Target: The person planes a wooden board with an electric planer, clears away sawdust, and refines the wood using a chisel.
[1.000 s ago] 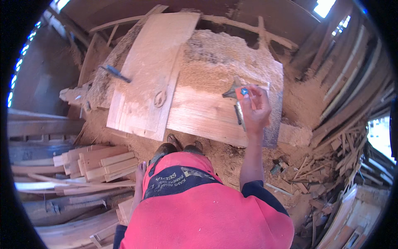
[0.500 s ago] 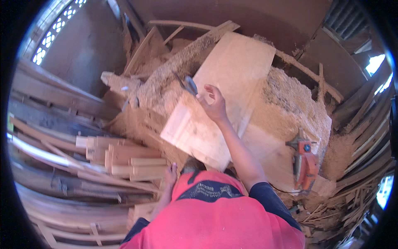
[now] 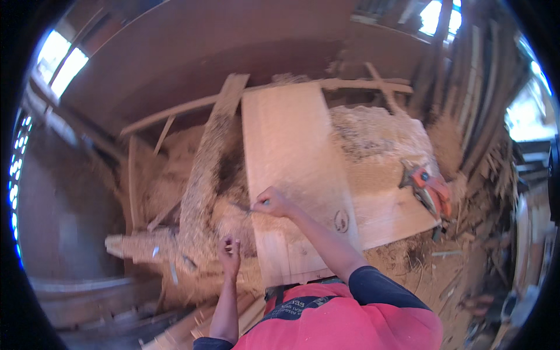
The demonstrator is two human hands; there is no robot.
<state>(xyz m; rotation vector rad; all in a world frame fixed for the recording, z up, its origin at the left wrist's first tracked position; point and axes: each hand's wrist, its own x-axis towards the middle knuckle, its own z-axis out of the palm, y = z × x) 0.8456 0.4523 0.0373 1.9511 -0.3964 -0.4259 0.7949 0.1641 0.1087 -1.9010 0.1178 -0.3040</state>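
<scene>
Sawdust lies thick at the left of the workshop, heaped over a pale rough-sawn wooden offcut (image 3: 125,246) that pokes out low toward the dim wall. Just right of it a long narrow wooden plank coated in sawdust (image 3: 207,169) runs up and away, leaning slightly toward the top of the view.

Below that plank's near end hangs the person's left hand (image 3: 229,255), fingers curled in loosely; whether it grips anything I cannot tell (the picture is blurred there). It hovers over the sawdust pile, just beside the lower left corner of the wide pale wooden board (image 3: 291,169).

That board is the thing being worked on. It lies flat across the bench, running from the person's chest up to the far rail, its surface clean and light. The right hand (image 3: 272,202) rests at the board's left edge, about two thirds of the way down, closed around a small thin pencil-like tool (image 3: 252,209) whose tip points left, off the edge, toward the shavings. The right forearm crosses the lower part of the board, coming from a dark blue sleeve under a red shirt.

Farther right, past a dark oval knot (image 3: 341,220) in the wood, an orange and grey chainsaw (image 3: 430,189) lies on the sawdust-covered bench, well apart from both hands.
</scene>
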